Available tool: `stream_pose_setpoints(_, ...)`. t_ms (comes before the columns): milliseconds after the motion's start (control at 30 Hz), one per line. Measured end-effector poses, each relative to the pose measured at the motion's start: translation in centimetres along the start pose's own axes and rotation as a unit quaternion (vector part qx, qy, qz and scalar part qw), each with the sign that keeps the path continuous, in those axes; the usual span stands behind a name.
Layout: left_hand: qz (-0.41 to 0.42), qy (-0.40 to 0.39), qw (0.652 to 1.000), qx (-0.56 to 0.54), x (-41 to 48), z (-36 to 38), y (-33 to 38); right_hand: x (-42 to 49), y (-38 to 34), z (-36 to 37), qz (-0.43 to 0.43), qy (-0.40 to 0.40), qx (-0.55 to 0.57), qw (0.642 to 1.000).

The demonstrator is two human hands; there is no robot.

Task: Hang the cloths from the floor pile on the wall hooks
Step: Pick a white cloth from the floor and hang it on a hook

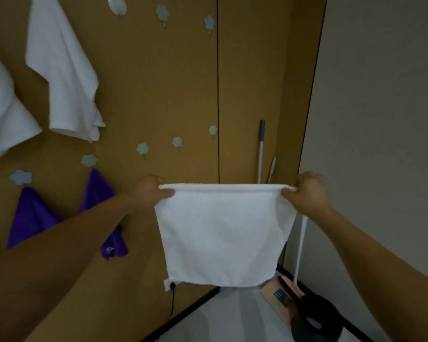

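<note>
Both hands, left hand (150, 191) and right hand (305, 193), pinch the top corners of a square white cloth (223, 233), stretched flat, hanging smooth before the brown wall (173, 90).

Head-worn view, close, facing wall (158, 95)

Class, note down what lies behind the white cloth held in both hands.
Behind the white cloth is the brown wall. Two pole handles rise above its top edge; their lower parts are covered. The dark seam also disappears behind it.
</note>
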State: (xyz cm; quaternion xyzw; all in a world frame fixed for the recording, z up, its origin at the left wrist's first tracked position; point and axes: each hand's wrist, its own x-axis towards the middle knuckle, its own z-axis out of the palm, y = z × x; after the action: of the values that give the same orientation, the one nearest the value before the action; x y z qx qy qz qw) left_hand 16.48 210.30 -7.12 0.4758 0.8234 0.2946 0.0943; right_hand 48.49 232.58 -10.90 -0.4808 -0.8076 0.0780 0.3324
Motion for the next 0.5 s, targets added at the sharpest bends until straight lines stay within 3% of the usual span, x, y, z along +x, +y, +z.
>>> stream_pose_setpoints(100,0.030,0.129,0.991,0.008,0.5,0.3,0.7,1.1,-2.4,1.0,0.010,0.063,0.151,0.986)
stream_pose_setpoints(233,-0.060,0.233,0.941,-0.239,2.1,-0.6,2.0,3.1,-6.9,1.8,0.108,0.047,0.422,0.899)
stream_pose_setpoints(300,-0.065,0.256,0.917,-0.298,3.3,-1.1,2.1,4.0,-8.9,2.5,0.086,0.026,0.427,0.900)
stream_pose_setpoints(400,-0.001,0.281,0.920,-0.274,5.5,-2.3,1.6,5.1,-11.6,3.9,-0.043,-0.054,0.357,0.932)
stream_pose_setpoints(500,0.051,0.305,0.918,-0.251,7.9,-3.9,0.8,6.5,-14.0,4.3,-0.135,-0.146,0.307,0.931)
